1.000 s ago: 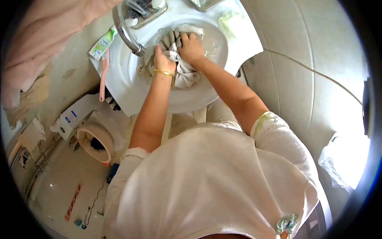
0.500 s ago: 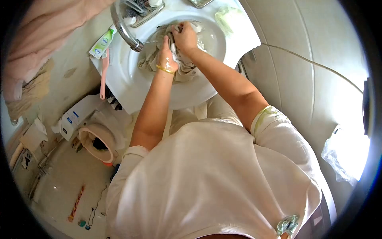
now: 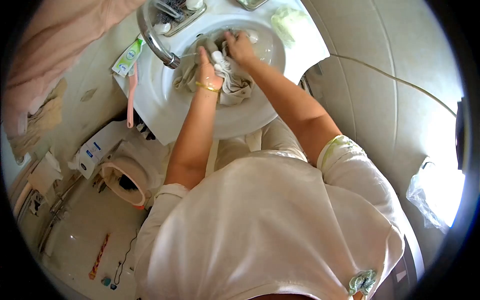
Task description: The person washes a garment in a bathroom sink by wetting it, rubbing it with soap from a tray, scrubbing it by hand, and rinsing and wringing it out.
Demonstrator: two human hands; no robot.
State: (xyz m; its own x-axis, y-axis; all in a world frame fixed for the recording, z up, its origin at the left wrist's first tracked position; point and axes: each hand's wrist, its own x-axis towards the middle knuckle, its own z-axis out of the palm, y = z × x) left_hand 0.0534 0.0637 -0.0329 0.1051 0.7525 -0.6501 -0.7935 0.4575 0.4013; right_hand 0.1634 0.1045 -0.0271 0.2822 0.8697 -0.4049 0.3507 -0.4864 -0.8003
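A wet, pale grey cloth (image 3: 235, 88) lies bunched up in the water of the white washbasin (image 3: 172, 112). My left hand (image 3: 208, 75), with a yellow band at the wrist, holds the cloth from its left side, thumb pointing up. On the cloth's upper right side is my right hand (image 3: 240, 47), slightly blurred, its fingers bent at the fabric. Between the two hands a whitish fold of the cloth shows. The metal faucet (image 3: 157, 45) reaches over the basin's left side, and a thin stream of water runs from it toward the cloth.
Left of the basin are a green and white packet (image 3: 128, 57) and a pink-handled brush (image 3: 131, 97). A pale green bag (image 3: 290, 26) lies on the right rim. A tray (image 3: 187, 21) with a scrubber sits behind the faucet. A pink bucket (image 3: 125, 180) stands lower left.
My right hand has moved up and then shifted slightly right from my left hand, uncovering more of the whitish fold. The cloth's folds have changed shape. The view has shifted slightly.
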